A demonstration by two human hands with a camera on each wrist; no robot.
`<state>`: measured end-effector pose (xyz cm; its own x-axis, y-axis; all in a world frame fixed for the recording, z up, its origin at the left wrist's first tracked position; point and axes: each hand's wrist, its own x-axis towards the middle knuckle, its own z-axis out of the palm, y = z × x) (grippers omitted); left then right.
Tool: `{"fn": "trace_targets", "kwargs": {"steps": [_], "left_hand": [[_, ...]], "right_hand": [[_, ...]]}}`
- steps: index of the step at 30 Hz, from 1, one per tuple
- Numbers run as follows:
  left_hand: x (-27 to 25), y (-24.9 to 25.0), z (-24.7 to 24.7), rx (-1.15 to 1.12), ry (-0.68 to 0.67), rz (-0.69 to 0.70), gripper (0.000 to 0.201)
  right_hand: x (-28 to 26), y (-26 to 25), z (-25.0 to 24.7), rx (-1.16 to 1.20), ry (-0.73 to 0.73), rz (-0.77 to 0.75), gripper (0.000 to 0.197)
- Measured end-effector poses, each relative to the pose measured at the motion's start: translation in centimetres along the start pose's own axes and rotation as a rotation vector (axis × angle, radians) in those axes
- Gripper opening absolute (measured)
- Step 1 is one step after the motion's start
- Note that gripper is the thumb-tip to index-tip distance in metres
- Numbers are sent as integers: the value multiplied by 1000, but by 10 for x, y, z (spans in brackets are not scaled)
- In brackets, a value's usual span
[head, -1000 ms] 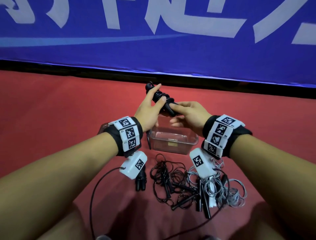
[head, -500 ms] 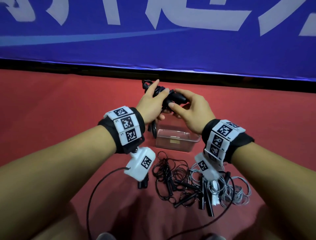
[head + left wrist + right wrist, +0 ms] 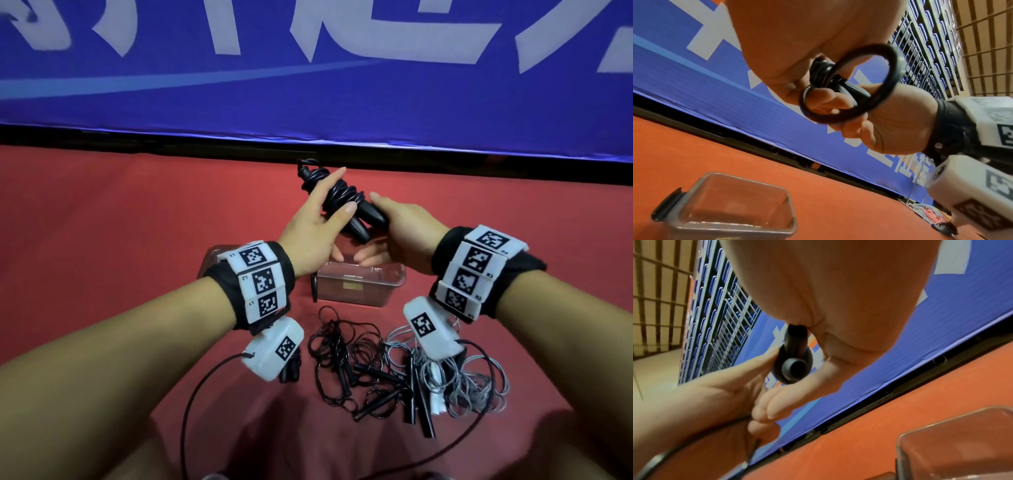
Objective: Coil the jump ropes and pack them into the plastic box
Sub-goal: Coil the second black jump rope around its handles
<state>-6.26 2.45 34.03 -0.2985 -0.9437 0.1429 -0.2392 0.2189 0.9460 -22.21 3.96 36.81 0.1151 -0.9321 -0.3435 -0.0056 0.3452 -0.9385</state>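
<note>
A black jump rope bundle point(image 3: 342, 198), its cord wound round the two handles, hangs tilted above the clear plastic box point(image 3: 359, 286). My left hand point(image 3: 344, 190) grips the wound middle between thumb and forefinger. My right hand point(image 3: 376, 226) grips the handles' lower ends. In the left wrist view a loose loop of the cord point(image 3: 893, 73) sticks out below my palm, with the box point(image 3: 735, 209) underneath. In the right wrist view a handle's round end point(image 3: 795, 367) shows between the two hands.
On the red floor nearer me lie a tangled black rope point(image 3: 346, 363) and a grey rope point(image 3: 479, 387). Another pair of black handles point(image 3: 291, 371) lies under my left wrist. The box lid point(image 3: 212, 257) sits left of the box. A blue banner wall point(image 3: 308, 85) stands behind.
Both hands have shifted their hold on the bundle above the box. My right hand has slid from over the handles to their lower ends.
</note>
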Motion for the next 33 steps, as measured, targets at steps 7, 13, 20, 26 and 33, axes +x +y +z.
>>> {"fn": "trace_targets", "kwargs": {"steps": [7,13,20,26,33], "left_hand": [[0,13,5,-135,-39,-85,61],[-2,24,1,-284,-19,-205,72],[-6,31,5,-468,71,-234,34],[-4,25,6,-390,50,-177,49],[0,19,8,-275,62,-154,43]], "right_hand": [[2,0,-3,73,-40,-61,51],[8,10,-5,-4,88,-173,39],[13,14,-4,-278,138,-311,39],[1,11,3,-382,42,-286,41],[3,16,-2,-451,12,-306,64]]}}
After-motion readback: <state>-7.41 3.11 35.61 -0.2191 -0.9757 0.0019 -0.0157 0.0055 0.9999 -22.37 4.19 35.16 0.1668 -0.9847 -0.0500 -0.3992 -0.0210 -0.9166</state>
